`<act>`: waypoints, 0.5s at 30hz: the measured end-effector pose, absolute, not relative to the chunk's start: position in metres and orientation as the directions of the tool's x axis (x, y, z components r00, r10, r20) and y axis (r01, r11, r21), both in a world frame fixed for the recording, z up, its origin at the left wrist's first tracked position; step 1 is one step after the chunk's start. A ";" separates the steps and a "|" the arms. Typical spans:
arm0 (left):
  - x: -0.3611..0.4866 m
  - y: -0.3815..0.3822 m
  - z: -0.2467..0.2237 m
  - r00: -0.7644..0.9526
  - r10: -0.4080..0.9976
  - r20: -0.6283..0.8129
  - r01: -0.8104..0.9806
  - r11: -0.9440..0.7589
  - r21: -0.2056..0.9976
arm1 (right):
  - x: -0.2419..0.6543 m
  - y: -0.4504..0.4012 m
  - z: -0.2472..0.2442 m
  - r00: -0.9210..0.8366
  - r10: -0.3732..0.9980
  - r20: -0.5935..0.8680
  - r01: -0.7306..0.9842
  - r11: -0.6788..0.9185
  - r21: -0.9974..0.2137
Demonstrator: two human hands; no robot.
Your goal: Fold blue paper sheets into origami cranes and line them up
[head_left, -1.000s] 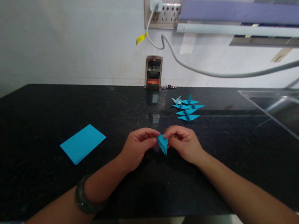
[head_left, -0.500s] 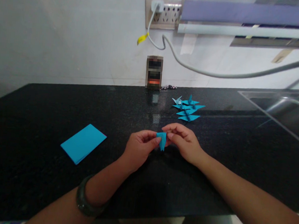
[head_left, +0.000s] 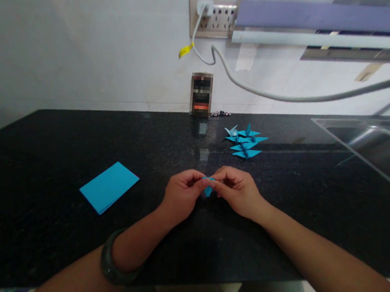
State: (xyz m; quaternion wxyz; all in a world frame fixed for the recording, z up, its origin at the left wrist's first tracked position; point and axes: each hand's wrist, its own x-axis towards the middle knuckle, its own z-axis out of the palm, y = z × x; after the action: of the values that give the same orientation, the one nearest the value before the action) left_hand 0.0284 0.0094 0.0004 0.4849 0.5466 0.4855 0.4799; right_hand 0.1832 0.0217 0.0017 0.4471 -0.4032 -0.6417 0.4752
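Note:
Between my two hands is a small piece of folded blue paper, held above the black counter with its narrow end pointing down toward me. My left hand pinches its left side between thumb and fingers. From the other side, my right hand pinches it too, the two thumbs almost meeting over its upper part. Fingers hide much of the folds. Beyond my right hand stands a group of several folded paper cranes, blue with one paler. Left of my hands lies a stack of blue paper sheets.
A phone-like object, blurred out, leans against the wall beside a beaded strand. A sink is set in the counter at the right. A grey cable runs from the wall socket.
My right hand has come left and slightly down, closing its thumb and fingers onto the folded paper. The paper has turned and more of it is covered. My left hand stays nearly in place.

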 end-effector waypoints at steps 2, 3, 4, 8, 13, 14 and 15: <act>0.027 0.010 0.000 0.076 0.993 0.093 0.074 -0.098 0.992 | 0.182 0.021 0.002 -0.291 0.940 0.181 0.068 0.209 -0.976; 0.027 0.010 0.000 0.081 0.991 0.107 0.076 -0.113 0.991 | 0.182 0.021 0.002 -0.302 0.940 0.162 0.050 0.185 -0.981; 0.026 0.010 0.001 0.084 0.990 0.116 0.078 -0.122 0.989 | 0.182 0.020 0.002 -0.315 0.939 0.140 0.036 0.159 -0.987; 0.027 0.010 0.005 0.076 0.990 0.121 0.090 -0.127 0.988 | 0.179 0.019 0.001 -0.341 0.934 0.111 0.075 0.145 -0.987; 0.029 0.008 0.007 0.080 0.988 0.129 0.145 -0.140 0.979 | 0.177 0.015 0.001 -0.315 0.944 0.098 0.121 0.142 -0.982; 0.029 0.008 0.006 0.089 0.989 0.117 0.149 -0.130 0.980 | 0.177 0.015 0.001 -0.294 0.952 0.090 0.111 0.127 -0.986; 0.029 0.008 0.005 0.109 0.989 0.098 0.143 -0.113 0.983 | 0.177 0.015 0.003 -0.271 0.959 0.087 0.098 0.117 -0.988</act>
State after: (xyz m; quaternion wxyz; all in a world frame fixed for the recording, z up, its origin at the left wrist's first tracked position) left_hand 0.0293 0.0082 0.0052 0.4586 0.5866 0.4827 0.4612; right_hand 0.1773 0.0153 0.0025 0.4243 -0.4295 -0.6153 0.5069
